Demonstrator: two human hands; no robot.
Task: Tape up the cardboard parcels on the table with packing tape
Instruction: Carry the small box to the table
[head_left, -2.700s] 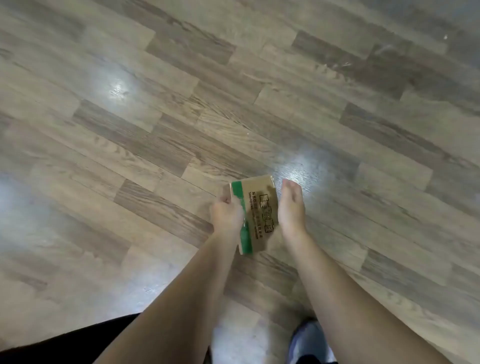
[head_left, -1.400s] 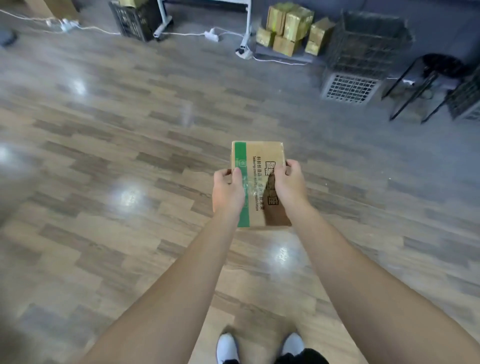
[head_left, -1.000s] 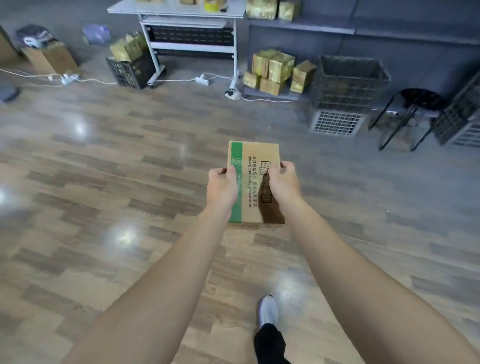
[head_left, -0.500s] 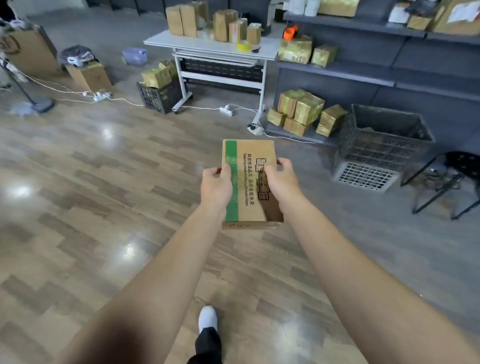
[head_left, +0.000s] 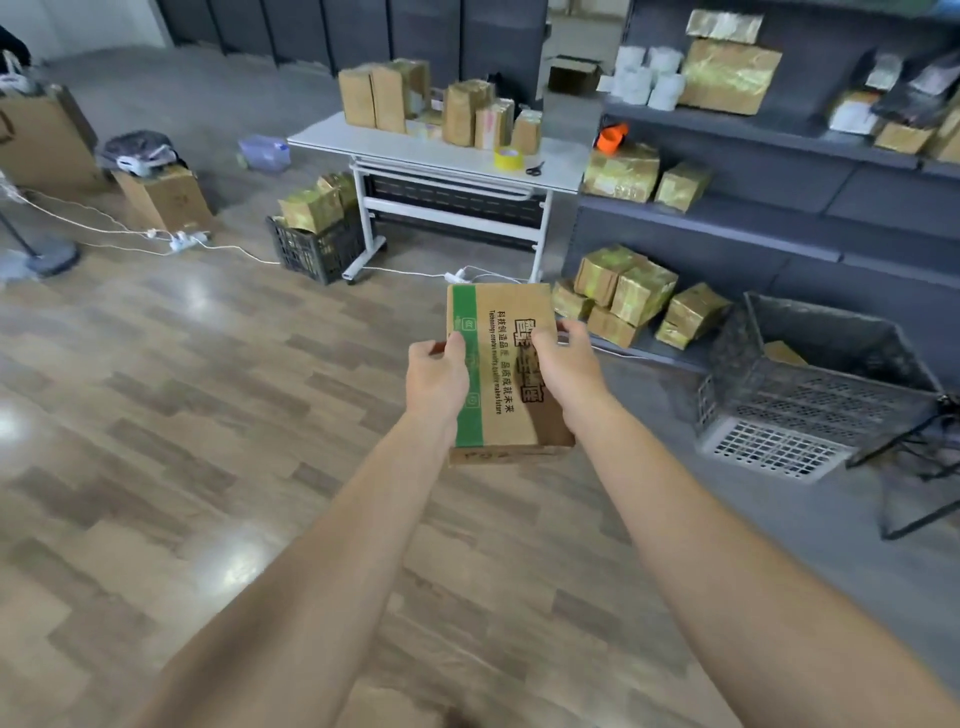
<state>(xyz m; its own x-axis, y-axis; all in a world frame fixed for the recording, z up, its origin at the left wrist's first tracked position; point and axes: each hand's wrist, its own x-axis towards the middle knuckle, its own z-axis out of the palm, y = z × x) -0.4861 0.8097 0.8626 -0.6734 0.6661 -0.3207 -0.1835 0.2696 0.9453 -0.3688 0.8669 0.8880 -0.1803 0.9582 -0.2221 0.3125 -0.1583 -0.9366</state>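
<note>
- Head view: both bare arms are reaching out in front, carrying a cardboard box (head_left: 506, 364) in the air above the wood floor (head_left: 182, 389).
- The left hand (head_left: 436, 382) is gripping the box's left edge, with the thumb lying on top against the green stripe and the other fingers curling around the side.
- The right hand (head_left: 569, 374) is gripping the right edge, with the thumb on the printed top face and the fingers wrapping over the side.
- The box is lying roughly flat, printed face up, well apart from the table.
- The white table (head_left: 405, 148) is standing ahead, beyond the box. A row of upright parcels (head_left: 387, 98) is sitting along its back.
- A yellow tape roll (head_left: 507, 157) is sitting near the table's front right corner, with scissors (head_left: 535, 168) just beside it.
- A black crate (head_left: 317, 249) holding wrapped parcels is sitting on the floor by the table's left leg.
- Grey shelving (head_left: 779, 218) is running along the right, with taped parcels (head_left: 631, 291) stacked on its bottom ledge.
- An orange item (head_left: 612, 136) is sitting at the shelf's left end. It is possibly a tape dispenser, but too small to tell.
- A dark mesh crate (head_left: 815, 374) is sitting on the floor near the shelving.
</note>
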